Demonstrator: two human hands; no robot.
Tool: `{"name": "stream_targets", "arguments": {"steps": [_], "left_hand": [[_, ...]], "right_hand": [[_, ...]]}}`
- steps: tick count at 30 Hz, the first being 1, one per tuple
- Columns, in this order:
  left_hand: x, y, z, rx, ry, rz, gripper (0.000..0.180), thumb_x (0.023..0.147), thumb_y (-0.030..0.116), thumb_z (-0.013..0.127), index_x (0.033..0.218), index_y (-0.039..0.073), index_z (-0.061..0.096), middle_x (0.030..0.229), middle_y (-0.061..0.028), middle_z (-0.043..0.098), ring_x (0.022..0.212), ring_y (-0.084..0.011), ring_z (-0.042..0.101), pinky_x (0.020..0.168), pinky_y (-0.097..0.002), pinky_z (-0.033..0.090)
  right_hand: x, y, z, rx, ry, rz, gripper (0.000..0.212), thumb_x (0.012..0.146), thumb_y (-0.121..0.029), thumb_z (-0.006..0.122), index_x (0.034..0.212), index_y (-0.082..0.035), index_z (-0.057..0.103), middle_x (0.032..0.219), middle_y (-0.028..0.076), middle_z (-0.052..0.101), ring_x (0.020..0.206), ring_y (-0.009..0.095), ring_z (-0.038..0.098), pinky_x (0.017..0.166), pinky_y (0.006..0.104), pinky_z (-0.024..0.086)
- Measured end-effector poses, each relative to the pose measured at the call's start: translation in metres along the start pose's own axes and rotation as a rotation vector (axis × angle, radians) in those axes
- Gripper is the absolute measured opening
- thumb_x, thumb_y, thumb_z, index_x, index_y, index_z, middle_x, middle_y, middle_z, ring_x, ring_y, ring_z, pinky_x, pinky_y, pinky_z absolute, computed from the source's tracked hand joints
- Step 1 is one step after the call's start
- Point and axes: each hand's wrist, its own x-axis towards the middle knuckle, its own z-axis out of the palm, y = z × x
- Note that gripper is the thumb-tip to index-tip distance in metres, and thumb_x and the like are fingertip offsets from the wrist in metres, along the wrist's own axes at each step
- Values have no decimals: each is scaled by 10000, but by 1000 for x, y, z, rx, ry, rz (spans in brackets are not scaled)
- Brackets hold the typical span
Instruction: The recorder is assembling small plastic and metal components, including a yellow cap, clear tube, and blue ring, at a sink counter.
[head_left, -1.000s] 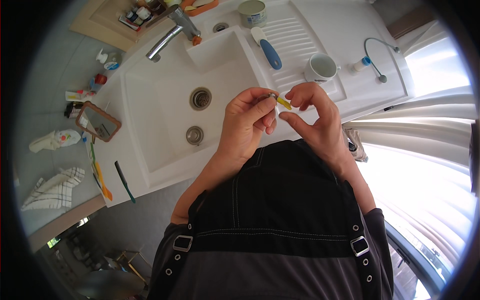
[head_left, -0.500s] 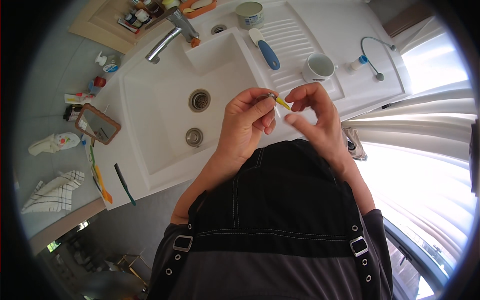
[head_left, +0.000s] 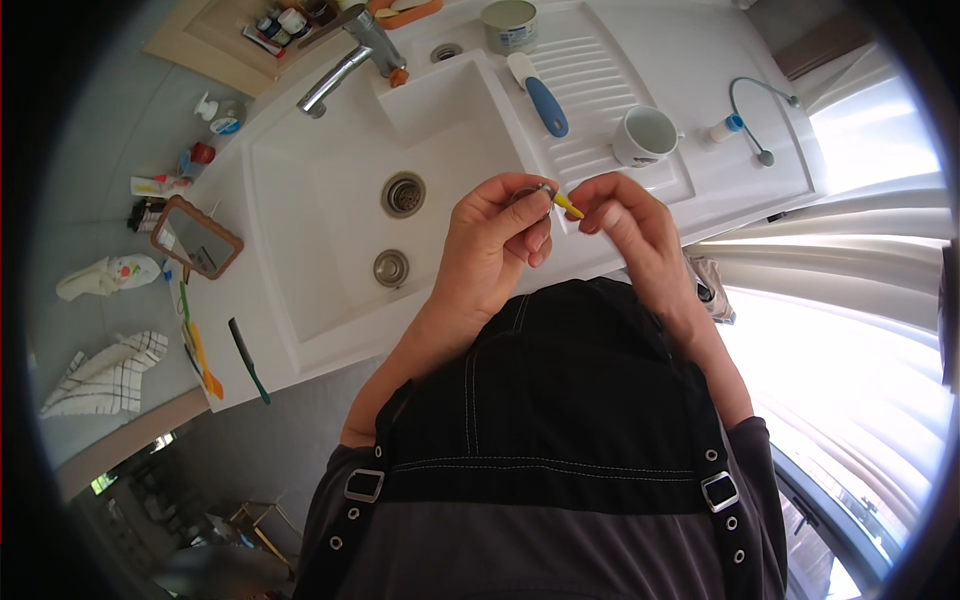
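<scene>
My left hand (head_left: 490, 240) is closed, pinching a small piece with a grey metallic end and a narrow yellow tip (head_left: 568, 206) between thumb and forefinger. The yellow tip points to the right and down, past my thumb. My right hand (head_left: 640, 230) is beside it, fingers curled and thumb bent in against them. Its fingertips are close to the yellow tip; whether they touch it I cannot tell. Anything between the right fingers is hidden. Both hands are above the front edge of the white sink (head_left: 320, 270).
A chrome tap (head_left: 345, 75) stands at the back. On the drainboard are a white mug (head_left: 643, 137), a blue-handled brush (head_left: 547, 108), a tin (head_left: 509, 27) and a blue-capped bottle (head_left: 726, 128). Left lie a framed mirror (head_left: 198, 240), a green comb (head_left: 248, 360) and a checked cloth (head_left: 108, 375).
The right hand's thumb has moved up and in toward its fingers, and the fingers have curled closer to the yellow tip. The left hand keeps its hold, nearly still.
</scene>
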Motion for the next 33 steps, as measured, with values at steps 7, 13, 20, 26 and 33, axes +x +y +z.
{"name": "stream_targets", "arguments": {"steps": [7, 13, 20, 26, 33], "left_hand": [[-1, 0, 3, 23, -7, 9, 147, 902, 53, 610, 1026, -21, 641, 777, -29, 586, 592, -81, 505, 509, -241, 412], [0, -1, 3, 32, 3, -13, 155, 905, 58, 605, 1032, -25, 637, 759, -26, 573, 595, -82, 508, 508, -244, 406], [-1, -1, -1, -16, 6, -41, 165, 911, 81, 602, 1032, -27, 635, 753, -27, 565, 594, -88, 507, 511, -247, 400], [-2, -1, 1, 4, 20, -50, 173, 914, 88, 599, 1035, -30, 632, 751, -28, 561, 594, -91, 507, 516, -254, 399], [-3, -2, -2, -44, 52, -40, 168, 928, 101, 582, 1023, -28, 630, 767, -27, 549, 588, -103, 505, 513, -259, 392]], "right_hand": [[-2, 10, -2, 311, -131, 288, 213, 915, -188, 627, 928, 25, 617, 843, 69, 648, 726, 134, 572, 688, 273, 471], [-4, 5, -2, -582, 56, -353, 180, 872, -154, 654, 940, 10, 622, 835, 72, 648, 745, 128, 590, 690, 296, 487], [-2, 6, -4, 507, -154, 423, 226, 911, -206, 636, 979, 8, 621, 854, 55, 651, 748, 111, 587, 691, 280, 484], [-4, 9, 2, 294, -127, 320, 177, 894, -164, 661, 907, 2, 603, 831, 41, 640, 714, 124, 586, 680, 281, 492], [-6, 9, 9, -102, 27, 4, 208, 865, -139, 691, 958, 16, 589, 842, 53, 652, 754, 105, 605, 678, 268, 498]]}}
